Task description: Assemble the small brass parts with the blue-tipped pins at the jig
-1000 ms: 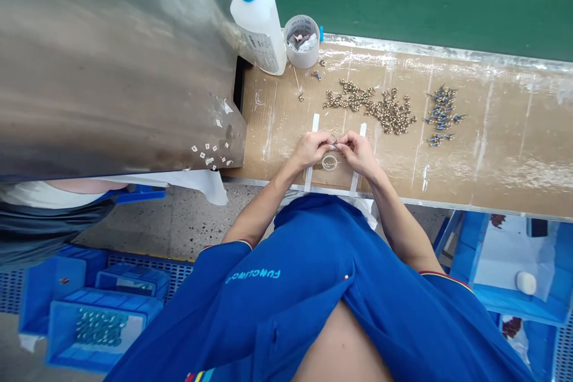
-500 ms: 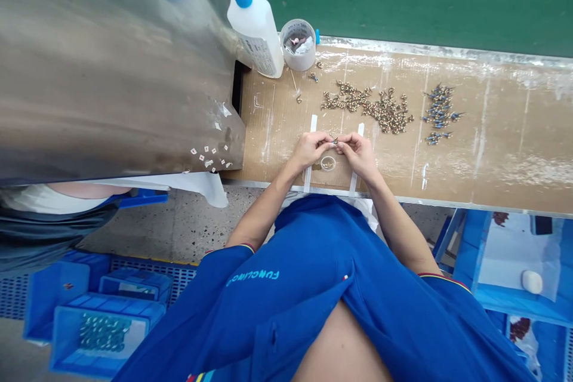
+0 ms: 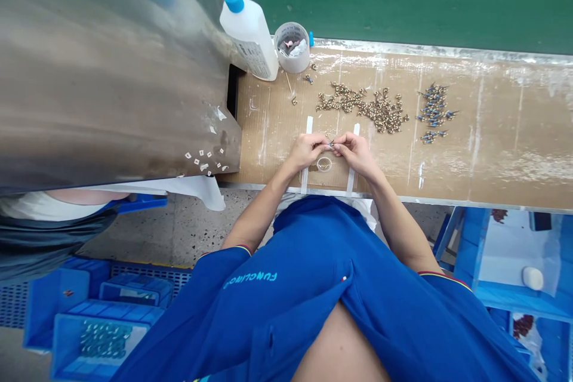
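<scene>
– Everything on the bench (image 3: 492,155) slid a little toward nine o'clock in our view.
– What can you see?
– From the blue shirt (image 3: 308,239), a white bottle (image 3: 250,36) is near eleven, a big gold pile (image 3: 385,112) at one, and a smaller blue-and-gold pile (image 3: 434,104) near two.
– And at twelve?
– Left hand (image 3: 307,151) and right hand (image 3: 357,152), with a pale ring (image 3: 324,164) just below, toward six.
– Holding anything?
– Yes, both pinch one tiny piece (image 3: 331,144) between their fingertips.

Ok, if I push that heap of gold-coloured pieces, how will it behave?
The heap of gold-coloured pieces would probably scatter rather than slide as one: its edges straggle. Each looks small, so likely light, and may skid on the glossy board.
</scene>
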Demonstrator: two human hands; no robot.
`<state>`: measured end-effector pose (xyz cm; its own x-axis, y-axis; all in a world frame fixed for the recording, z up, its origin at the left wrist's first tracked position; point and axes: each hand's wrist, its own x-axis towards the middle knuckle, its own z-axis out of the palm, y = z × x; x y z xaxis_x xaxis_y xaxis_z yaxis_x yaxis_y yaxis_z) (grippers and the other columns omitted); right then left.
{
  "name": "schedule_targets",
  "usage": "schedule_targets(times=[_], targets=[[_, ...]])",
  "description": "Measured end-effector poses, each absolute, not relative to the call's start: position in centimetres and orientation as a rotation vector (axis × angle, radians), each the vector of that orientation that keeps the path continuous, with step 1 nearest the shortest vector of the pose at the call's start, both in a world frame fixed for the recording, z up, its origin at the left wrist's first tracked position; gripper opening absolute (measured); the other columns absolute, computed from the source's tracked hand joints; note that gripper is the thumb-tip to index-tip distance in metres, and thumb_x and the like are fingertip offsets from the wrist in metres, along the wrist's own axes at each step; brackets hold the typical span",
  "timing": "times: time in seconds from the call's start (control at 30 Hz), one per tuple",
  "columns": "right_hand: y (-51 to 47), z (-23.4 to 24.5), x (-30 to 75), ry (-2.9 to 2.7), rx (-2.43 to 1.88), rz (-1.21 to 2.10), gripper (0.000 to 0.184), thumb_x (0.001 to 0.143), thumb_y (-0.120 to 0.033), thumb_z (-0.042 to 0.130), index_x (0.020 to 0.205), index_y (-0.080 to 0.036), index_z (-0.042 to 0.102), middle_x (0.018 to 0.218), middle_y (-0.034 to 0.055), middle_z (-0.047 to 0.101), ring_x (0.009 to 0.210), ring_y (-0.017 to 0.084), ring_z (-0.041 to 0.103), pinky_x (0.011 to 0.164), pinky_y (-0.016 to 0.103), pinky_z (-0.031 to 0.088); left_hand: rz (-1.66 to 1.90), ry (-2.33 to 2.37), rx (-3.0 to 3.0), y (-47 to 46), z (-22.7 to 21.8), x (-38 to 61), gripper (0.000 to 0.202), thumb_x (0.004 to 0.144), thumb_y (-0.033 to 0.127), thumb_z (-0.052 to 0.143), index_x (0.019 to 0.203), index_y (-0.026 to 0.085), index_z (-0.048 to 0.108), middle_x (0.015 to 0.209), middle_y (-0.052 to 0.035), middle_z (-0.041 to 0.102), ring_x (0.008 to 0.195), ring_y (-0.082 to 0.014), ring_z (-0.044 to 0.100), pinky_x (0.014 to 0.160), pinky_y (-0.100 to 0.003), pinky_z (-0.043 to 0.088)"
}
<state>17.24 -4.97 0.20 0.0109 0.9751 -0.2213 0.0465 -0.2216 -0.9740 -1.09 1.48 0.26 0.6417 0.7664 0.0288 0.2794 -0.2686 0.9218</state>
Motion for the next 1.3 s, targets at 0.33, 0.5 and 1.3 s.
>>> schedule_targets(times=[0.33,0.5,1.3], targets=[[-4.6,0.4,17.3,-1.192,-1.429,1.37,0.017,0.083,-0.028,0.072,0.076,-0.022,0.058,0.069,-0.0008,0.066,0.063,0.014,0.061,0.064,0.03,0.054,0.563,0.872,1.847,1.5,-0.1,-0.9,0.023,0.084,0.031,0.065,0.066,0.017,0.068,0.062,-0.0005,0.063,0.06,-0.0137,0.051,0.062,-0.027,0.038],[-4.5,0.3,17.3,-1.205,-1.425,1.39,0.019,0.083,-0.029,0.073,0.076,-0.023,0.056,0.068,-0.0017,0.063,0.062,0.014,0.06,0.063,0.03,0.054,0.533,0.91,1.825,1.3,0.3,-0.8,0.021,0.083,0.028,0.063,0.067,0.016,0.067,0.063,-0.0004,0.063,0.061,-0.0134,0.051,0.063,-0.027,0.038],[-11.9,1.0,28.3,-0.957,-1.898,0.474,0.017,0.085,-0.039,0.065,0.083,-0.023,0.063,0.085,0.0048,0.072,0.082,0.021,0.067,0.082,0.04,0.057,0.164,0.986,1.828,-6.7,19.4,-20.2,0.02,0.095,0.041,0.063,0.097,0.034,0.081,0.091,0.0006,0.081,0.081,-0.0184,0.077,0.069,-0.026,0.062]])
